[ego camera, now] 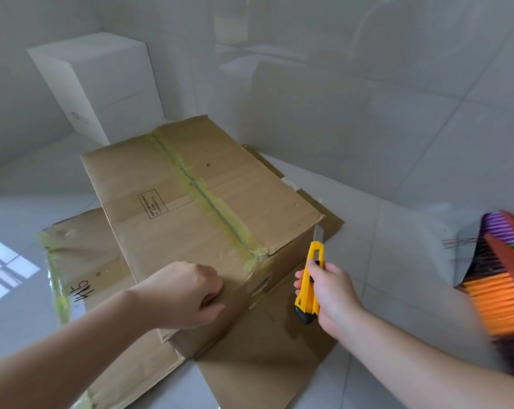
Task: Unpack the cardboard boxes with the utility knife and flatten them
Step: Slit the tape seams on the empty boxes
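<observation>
Cardboard box (pixel 202 202) taped seam running away from near edge, left hand (pixel 187 293) fingers curled bracing there, right hand (pixel 326 293) gripping utility knife (pixel 308 278) w/ blade just right of seam end.

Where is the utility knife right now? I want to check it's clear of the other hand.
In the head view the utility knife is at lower right, gripped in the right hand, blade up beside the taped cardboard box, apart from the left hand.

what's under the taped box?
Flattened cardboard lies on the floor under the taped box, sticking out left, front and right. The part directly beneath, and the box's contents, are hidden.
</observation>
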Tool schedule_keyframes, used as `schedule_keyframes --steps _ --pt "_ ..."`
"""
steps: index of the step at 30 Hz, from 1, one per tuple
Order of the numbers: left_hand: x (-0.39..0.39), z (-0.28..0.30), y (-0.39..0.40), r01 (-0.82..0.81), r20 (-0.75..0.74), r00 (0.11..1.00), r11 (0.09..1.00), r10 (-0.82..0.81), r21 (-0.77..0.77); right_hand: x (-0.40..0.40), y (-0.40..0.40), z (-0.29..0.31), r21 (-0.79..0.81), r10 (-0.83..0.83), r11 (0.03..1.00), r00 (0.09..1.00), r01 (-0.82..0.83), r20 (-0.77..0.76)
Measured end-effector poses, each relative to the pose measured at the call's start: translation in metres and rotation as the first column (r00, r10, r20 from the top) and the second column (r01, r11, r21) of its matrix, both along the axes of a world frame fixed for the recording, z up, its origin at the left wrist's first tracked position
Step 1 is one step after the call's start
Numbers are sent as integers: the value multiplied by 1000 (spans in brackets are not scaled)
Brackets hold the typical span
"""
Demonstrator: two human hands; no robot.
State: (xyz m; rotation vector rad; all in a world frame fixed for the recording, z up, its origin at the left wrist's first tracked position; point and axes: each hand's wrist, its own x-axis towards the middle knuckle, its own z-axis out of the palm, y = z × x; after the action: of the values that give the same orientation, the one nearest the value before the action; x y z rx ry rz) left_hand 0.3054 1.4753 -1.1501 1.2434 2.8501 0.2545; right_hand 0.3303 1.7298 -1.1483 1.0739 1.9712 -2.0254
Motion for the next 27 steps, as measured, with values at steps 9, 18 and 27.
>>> schedule_keyframes --steps 9,18,27 --pt "1 2 1 21 -15 1000 1000 -21 18 3 -1 6 13 23 1000 1000 -23 3" --pt "0 -1 4 67 -27 997 997 -67 25 8 -1 4 12 51 999 999 -51 11" --pt "0 -3 4 102 -14 995 994 -101 35 15 -9 4 10 74 997 997 -74 18"
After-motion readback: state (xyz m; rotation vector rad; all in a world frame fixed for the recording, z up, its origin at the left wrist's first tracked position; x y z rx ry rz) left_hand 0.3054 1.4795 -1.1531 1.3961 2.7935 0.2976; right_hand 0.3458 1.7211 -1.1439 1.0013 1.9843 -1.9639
